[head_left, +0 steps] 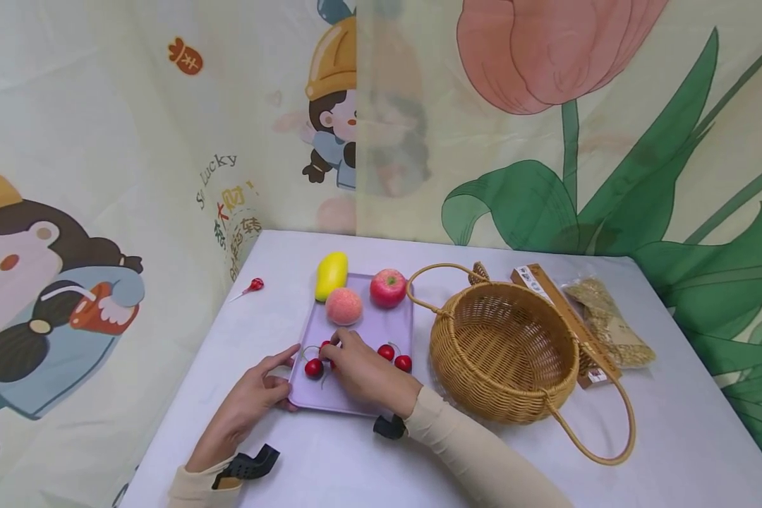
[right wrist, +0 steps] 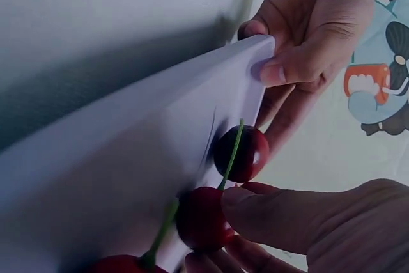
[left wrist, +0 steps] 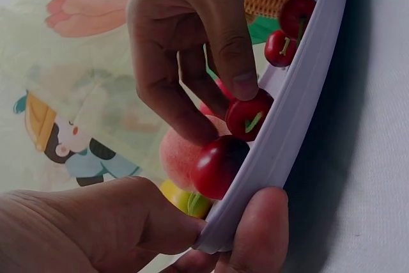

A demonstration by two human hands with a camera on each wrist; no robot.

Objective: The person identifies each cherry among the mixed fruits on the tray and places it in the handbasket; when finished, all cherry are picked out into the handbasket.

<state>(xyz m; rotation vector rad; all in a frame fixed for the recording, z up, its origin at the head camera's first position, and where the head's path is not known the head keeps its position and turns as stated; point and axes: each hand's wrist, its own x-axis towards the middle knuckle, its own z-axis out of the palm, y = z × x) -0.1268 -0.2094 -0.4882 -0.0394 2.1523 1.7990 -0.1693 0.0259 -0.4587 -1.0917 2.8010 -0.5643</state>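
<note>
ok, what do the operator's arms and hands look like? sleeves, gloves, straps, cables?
Left hand and right hand are bare, no gloves. Left sleeve and right sleeve are long, cream-beige, the right one creased near the cuff. Curved black pieces sit at the wrists, left piece and right piece. No cables visible on either arm.

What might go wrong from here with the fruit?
The pinched cherry might slip from the right hand and roll, since it is round.
The left hand grips the tray at its left side; an uneven pull could set the cherry nearest that hand rolling.
The yellow fruit seems to overlap the tray's far edge, so a jolt might shift it.
</note>
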